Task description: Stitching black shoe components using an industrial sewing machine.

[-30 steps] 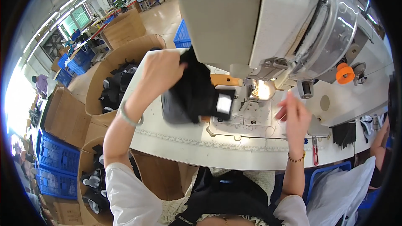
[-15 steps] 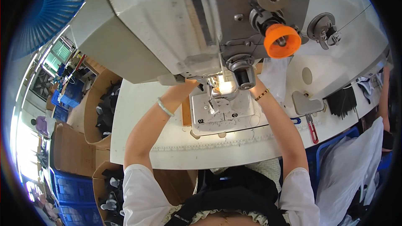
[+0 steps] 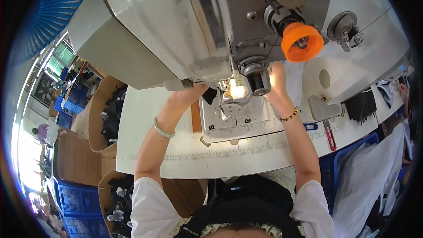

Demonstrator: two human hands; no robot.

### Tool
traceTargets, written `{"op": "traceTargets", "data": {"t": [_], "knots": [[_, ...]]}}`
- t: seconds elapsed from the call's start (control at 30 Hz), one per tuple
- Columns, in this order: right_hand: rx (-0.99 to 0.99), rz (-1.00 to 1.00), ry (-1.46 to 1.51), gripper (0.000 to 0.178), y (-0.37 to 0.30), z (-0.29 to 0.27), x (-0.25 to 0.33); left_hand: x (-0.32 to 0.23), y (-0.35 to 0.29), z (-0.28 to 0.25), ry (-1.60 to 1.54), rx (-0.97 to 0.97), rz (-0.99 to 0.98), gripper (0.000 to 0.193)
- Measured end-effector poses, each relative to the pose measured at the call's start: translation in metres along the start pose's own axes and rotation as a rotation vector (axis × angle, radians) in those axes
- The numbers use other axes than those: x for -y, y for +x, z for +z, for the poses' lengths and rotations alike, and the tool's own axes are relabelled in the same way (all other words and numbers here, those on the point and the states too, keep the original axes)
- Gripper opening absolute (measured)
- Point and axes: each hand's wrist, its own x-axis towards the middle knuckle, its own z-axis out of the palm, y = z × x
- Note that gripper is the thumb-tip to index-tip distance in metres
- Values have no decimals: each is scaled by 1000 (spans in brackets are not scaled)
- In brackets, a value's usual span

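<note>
The knob [image 3: 292, 39] is orange, the half-hidden cloth [image 3: 210, 95] apparently black.

The pale-grey metal sewing machine [image 3: 163, 22] stands on the white tabletop [image 3: 141, 114], thin black strips [image 3: 361, 105] toward the right edge. Beyond the left edge stand brown cardboard boxes [image 3: 97, 125] and blue plastic crates [image 3: 81, 199].

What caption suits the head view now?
Left hand by black fabric, right hand opposite, at a lit sewing machine.

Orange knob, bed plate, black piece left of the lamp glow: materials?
Orange knob: likely moulded plastic, smooth, by its even, saturated colour.
Bed plate: probably metal, pale satin finish; soft sheen and screw-like fittings suggest it.
Black piece: seems fabric, matte, showing no shine; mostly hidden, so unsure.
</note>
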Motion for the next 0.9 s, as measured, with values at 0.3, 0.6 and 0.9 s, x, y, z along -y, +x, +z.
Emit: {"op": "traceTargets", "data": {"t": [0.3,0.6,0.9], "knots": [[79,-179,-115,34,-14,-6,20,-18,-11,-10,254,37,-47,24],[103,-188,-139,32,-21,-7,23,-52,-4,-31,367,39,-65,19],[137,-209,-211,23,-22,-9,27,-43,-25,-24,399,119,-49,25]]}}
